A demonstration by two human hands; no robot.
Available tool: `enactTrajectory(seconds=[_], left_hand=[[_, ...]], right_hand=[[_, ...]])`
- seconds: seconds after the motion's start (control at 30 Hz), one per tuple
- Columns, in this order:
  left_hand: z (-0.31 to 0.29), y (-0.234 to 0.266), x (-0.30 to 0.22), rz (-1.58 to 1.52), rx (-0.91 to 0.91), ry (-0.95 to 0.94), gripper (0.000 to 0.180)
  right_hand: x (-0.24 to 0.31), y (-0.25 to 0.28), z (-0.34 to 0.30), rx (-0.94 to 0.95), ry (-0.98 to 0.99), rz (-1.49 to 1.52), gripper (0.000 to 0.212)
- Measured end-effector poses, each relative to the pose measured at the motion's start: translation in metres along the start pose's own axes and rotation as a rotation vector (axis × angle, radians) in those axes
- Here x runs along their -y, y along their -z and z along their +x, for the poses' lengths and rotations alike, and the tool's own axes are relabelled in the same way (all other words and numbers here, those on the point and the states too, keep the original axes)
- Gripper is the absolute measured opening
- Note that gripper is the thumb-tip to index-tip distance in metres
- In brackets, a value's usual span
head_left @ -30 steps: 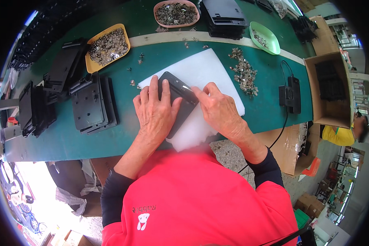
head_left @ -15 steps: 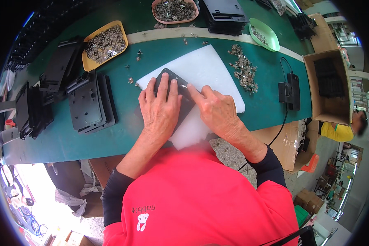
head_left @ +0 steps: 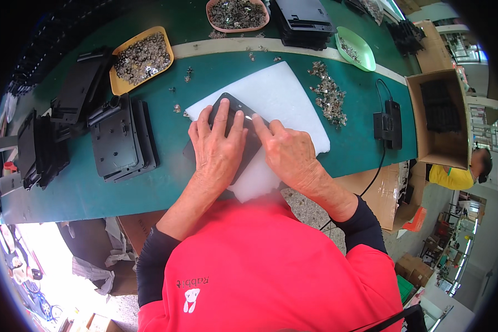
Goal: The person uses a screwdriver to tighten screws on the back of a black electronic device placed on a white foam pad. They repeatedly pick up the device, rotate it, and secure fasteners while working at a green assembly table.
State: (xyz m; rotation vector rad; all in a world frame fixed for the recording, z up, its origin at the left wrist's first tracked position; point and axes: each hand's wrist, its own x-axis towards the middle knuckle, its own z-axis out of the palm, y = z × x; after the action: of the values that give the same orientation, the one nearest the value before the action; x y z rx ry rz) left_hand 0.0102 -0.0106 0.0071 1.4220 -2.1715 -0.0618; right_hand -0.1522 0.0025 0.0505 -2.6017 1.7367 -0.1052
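Centrally, one black panel (head_left: 253, 145), lying slantwise on white foam (head_left: 293, 94) at the near edge of the green counter (head_left: 94, 199). Left hand (head_left: 218, 146): flat on the panel, fingers extended and slightly spread. Right hand (head_left: 290, 152): index finger pointed at the panel beside a bright sliver (head_left: 249, 117), other fingers curled; cannot tell whether they grip anything. Right: loose metal clips (head_left: 330, 99), black adapter (head_left: 393, 130), carton (head_left: 448, 150). Left: stacked black panels (head_left: 113, 146). Far: yellow tray (head_left: 120, 88), pink tray (head_left: 238, 30), green tray (head_left: 366, 58), the yellow and pink filled with small metal parts.
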Motion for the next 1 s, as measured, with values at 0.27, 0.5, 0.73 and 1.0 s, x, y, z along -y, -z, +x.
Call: enactTrajectory(seconds=[0.27,0.5,0.73,1.0], left_hand=[[-0.001,-0.002,0.002,-0.067,-0.020,-0.001,0.034],[-0.002,-0.006,0.004,-0.033,-0.018,-0.042,0.038],[-0.003,-0.004,0.003,-0.044,-0.096,-0.008,0.041],[-0.007,0.003,0.008,-0.210,-0.115,0.154,0.066]], right_hand=[[0.007,0.022,0.024,0.134,-0.027,-0.006,0.034],[0.006,0.043,0.037,0.208,0.161,-0.045,0.016],[-0.013,0.039,0.041,0.276,0.093,0.025,0.017],[0.000,0.000,0.029,-0.029,0.143,0.042,0.044]])
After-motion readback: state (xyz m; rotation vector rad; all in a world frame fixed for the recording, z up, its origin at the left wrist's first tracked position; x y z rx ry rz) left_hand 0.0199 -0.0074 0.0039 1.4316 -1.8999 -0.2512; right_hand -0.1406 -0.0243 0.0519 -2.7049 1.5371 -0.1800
